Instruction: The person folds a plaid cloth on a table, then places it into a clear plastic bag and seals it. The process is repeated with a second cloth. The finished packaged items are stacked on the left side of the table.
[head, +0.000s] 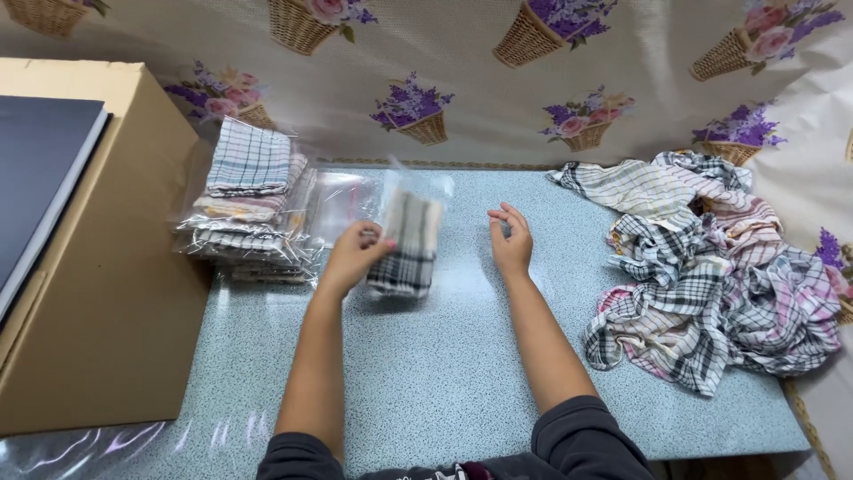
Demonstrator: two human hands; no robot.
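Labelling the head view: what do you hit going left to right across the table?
Brown cardboard box → stack of bagged checked cloths → left hand holding a clear-bagged folded cloth → right hand → loose pile of checked cloths.

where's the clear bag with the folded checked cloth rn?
Head view, centre-left: the clear plastic bag with the folded checked cloth is in the left hand, just right of the stack of bagged cloths.

Speckled blue-grey table (444,373) under clear film; wall cloth (462,80) printed with flower baskets; cardboard box (115,293) at left.
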